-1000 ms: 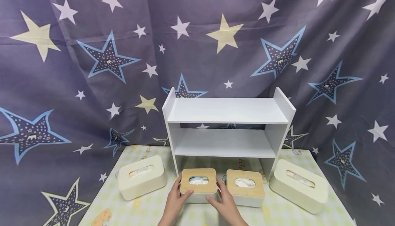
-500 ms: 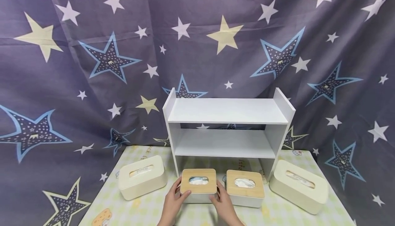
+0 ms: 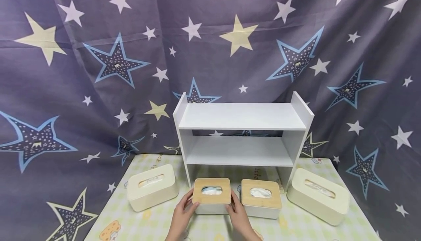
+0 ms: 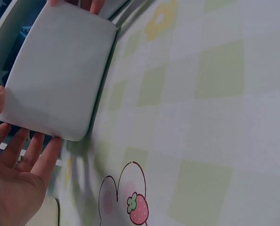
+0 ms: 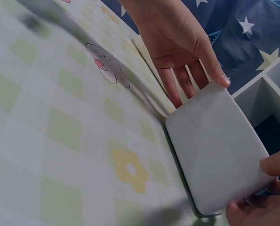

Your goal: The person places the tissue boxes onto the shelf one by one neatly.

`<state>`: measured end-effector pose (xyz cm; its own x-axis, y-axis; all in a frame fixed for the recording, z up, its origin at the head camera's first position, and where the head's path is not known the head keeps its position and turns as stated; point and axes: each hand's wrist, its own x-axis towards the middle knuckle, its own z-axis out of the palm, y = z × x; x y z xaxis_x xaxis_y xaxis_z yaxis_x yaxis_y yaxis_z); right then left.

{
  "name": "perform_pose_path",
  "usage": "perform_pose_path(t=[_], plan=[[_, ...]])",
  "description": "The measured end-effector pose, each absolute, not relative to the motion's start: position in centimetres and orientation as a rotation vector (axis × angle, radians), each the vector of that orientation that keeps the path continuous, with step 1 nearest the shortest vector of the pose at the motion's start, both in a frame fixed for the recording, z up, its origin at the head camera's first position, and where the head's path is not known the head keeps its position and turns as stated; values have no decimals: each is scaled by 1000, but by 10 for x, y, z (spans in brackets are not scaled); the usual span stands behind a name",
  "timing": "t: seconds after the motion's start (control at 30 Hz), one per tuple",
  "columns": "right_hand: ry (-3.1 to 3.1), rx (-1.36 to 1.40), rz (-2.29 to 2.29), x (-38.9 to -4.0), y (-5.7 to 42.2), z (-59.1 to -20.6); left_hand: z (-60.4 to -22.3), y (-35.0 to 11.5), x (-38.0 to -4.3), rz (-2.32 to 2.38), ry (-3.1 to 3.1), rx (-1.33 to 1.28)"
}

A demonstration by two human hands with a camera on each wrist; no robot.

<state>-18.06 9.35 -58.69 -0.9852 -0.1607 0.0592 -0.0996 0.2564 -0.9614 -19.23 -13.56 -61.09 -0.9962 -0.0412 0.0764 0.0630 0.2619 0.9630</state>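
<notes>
A white tissue box [image 3: 213,209] with a wooden lid [image 3: 212,199] stands at the shelf's front left, tissue showing through its oval opening. My left hand [image 3: 183,211] holds its left end, fingers along the side and thumb by the lid's edge; in the left wrist view this hand [image 4: 17,176] has its fingertips against the box's end. My right hand [image 3: 238,211] grips the right end; in the right wrist view its thumb [image 5: 270,165] lies on the box's edge, its fingers partly hidden. A matching wooden-lidded tissue box [image 3: 261,211] stands just to the right.
Behind the boxes rises a white two-tier shelf [image 3: 241,116]. One cream tissue box [image 3: 152,195] sits at left, another cream tissue box [image 3: 317,206] at right, turned at an angle. A checked cloth [image 3: 131,230] covers the table; a starry curtain [image 3: 210,61] hangs behind.
My right hand has drawn in closer against the box's right end. The left thumb has slid slightly outward toward the left corner. The boxes stay in place.
</notes>
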Motion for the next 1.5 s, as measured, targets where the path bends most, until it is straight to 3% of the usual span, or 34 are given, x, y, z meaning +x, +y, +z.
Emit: perform_pose_path(t=[0.83,1.5], plan=[[2492,-239,-1901,-170,97,-566,-587,-137,-183,-1846,-2393,44],[2483,-182,-2172,-167,104,-519,-527,-132,-175,-1880,-2236,43]])
